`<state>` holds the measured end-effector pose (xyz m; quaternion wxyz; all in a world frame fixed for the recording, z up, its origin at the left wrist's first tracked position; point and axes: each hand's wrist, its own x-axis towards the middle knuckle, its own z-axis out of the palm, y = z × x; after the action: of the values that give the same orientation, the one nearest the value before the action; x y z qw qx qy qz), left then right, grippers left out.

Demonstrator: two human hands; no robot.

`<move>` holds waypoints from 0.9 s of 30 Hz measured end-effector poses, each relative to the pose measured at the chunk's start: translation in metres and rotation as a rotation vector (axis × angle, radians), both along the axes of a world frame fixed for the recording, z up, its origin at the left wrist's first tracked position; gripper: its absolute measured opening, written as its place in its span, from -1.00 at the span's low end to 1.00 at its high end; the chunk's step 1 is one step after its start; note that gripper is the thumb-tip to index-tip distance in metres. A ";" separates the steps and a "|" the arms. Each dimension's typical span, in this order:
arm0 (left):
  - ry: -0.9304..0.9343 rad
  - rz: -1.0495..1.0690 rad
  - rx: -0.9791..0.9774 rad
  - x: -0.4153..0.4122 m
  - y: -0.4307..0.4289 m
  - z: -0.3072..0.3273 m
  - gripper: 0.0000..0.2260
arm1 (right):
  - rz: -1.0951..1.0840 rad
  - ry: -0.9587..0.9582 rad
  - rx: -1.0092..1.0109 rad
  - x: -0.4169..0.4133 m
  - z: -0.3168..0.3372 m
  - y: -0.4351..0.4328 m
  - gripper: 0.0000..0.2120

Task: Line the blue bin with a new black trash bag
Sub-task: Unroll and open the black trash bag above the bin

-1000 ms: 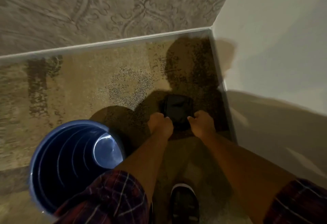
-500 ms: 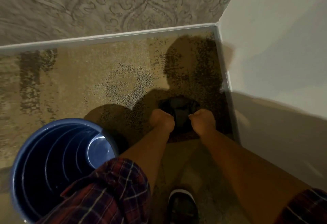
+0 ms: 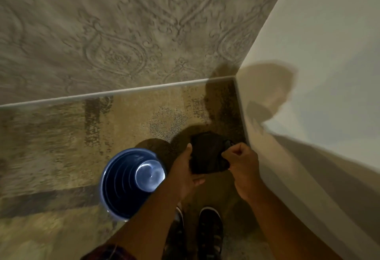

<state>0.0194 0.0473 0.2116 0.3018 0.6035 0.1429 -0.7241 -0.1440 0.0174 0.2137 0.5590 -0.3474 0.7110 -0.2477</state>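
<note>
A folded black trash bag (image 3: 207,152) is held up between both hands, above the carpet near the room's corner. My left hand (image 3: 185,173) grips its left edge from below, thumb on top. My right hand (image 3: 242,161) pinches its right side with closed fingers. The round blue bin (image 3: 115,194) stands upright and unlined on the carpet just left of my left forearm; its shiny bottom shows inside.
A patterned wall (image 3: 123,33) runs across the back and a plain white wall (image 3: 318,74) closes the right side, meeting in a corner. Beige mottled carpet (image 3: 51,146) spreads to the left. My two dark shoes (image 3: 209,231) stand below the bag.
The bag has come up off the floor with both hands. My view rose and drew back, so the bin now looks smaller and sits closer to centre.
</note>
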 end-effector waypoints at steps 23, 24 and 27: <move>-0.547 -0.256 -0.656 0.119 0.147 0.398 -0.83 | 0.351 0.026 -0.250 0.084 0.389 0.150 -0.65; -0.640 -0.296 -0.707 0.125 0.162 0.408 -0.82 | 0.291 0.048 -0.297 0.094 0.402 0.157 -0.70; -0.854 -0.418 -0.853 0.134 0.210 0.435 -0.75 | 0.272 -0.074 -0.297 0.129 0.446 0.183 -0.70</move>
<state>0.1529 0.2574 0.6468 0.3983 0.6809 -0.4115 -0.4565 -0.0145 0.2006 0.6593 0.5557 -0.5095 0.5920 -0.2848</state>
